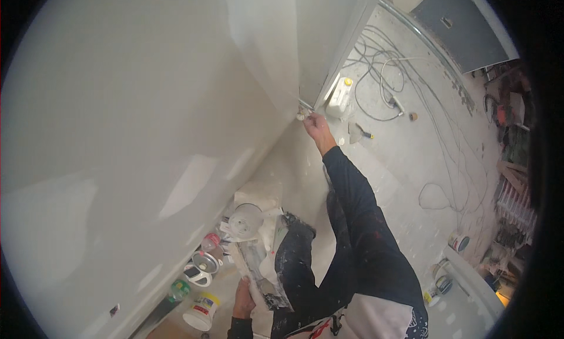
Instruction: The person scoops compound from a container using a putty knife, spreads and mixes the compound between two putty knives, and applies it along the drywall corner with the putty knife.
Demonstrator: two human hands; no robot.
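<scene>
My right hand (317, 127) reaches far forward to the foot of the wall's end. Its fingers are closed round a small tool with a thin pale edge (306, 105), which looks like a filling knife; the handle is mostly hidden. The tool is at the wall's lower corner, where a small whitish lump shows beside my fingers. Low and near my leg, my left hand (244, 299) grips the side of a long plaster-smeared metal trowel (254, 258). White filler lies on the trowel, and its far end is near a round translucent tub (245, 220).
Along the left wall (135, 133) stand a white bucket (201, 312), a green-topped bottle (179, 289) and other containers. Beyond my right hand are a white canister (339, 97), a scraper (358, 133) and looped cables (382, 75). Clutter lines the right side.
</scene>
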